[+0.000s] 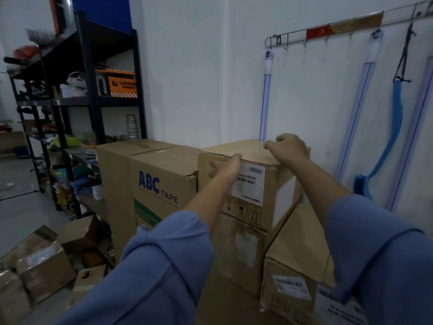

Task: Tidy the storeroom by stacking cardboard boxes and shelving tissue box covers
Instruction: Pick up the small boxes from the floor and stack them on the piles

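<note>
Bracing the cardboard box (257, 188), left hand (225, 167) presses its front flat while right hand (289, 148) grips its top

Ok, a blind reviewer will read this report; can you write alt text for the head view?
A person in blue sleeves holds a labelled cardboard box atop a stack, left hand flat on its front, right hand on its top. An ABC Tape box and black shelving stand to its left.

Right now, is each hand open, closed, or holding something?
Left hand: open, flat against the front of the top cardboard box.
Right hand: on its top, fingers bent; grip cannot be told.
</note>
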